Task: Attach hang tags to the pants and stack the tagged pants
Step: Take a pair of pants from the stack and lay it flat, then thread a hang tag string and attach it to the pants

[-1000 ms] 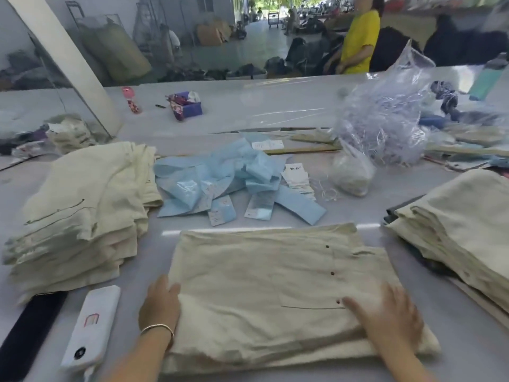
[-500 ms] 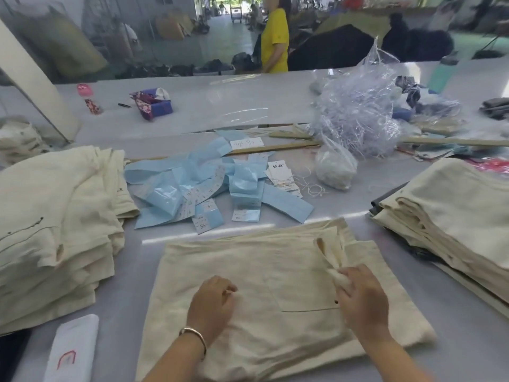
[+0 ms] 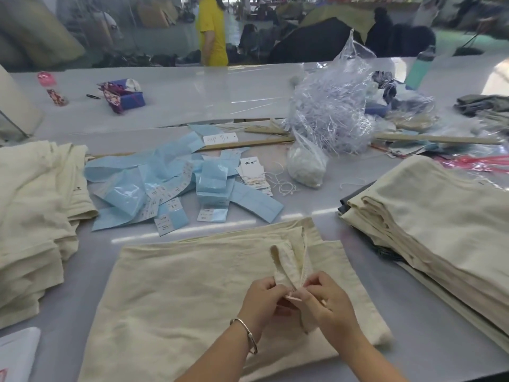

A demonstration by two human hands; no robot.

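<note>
Currently, in the head view, we see the pants (image 3: 192, 293) lying folded flat on the counter (image 3: 429, 351), directly beneath both hands. The left hand (image 3: 261, 301) and the right hand (image 3: 327, 301) each pinch the raised fly flap (image 3: 289, 266) between thumb and fingers, meeting at its lower edge. We judge this as preparing the attachment point. To do it well, we should keep the flap taut between the two pinches and hold the rest of the garment flat, so the folds stay aligned for stacking. Hang tags (image 3: 252, 172) with loose strings lie well beyond the hands, beside blue paper sleeves (image 3: 165, 183). Farther right of those, a small clear bag (image 3: 305, 166) holds white material; a larger plastic bag (image 3: 333, 111) holds a tangle of thin strands. Pants stacks sit left (image 3: 30, 216) and right (image 3: 429, 216) of the hands.
</note>
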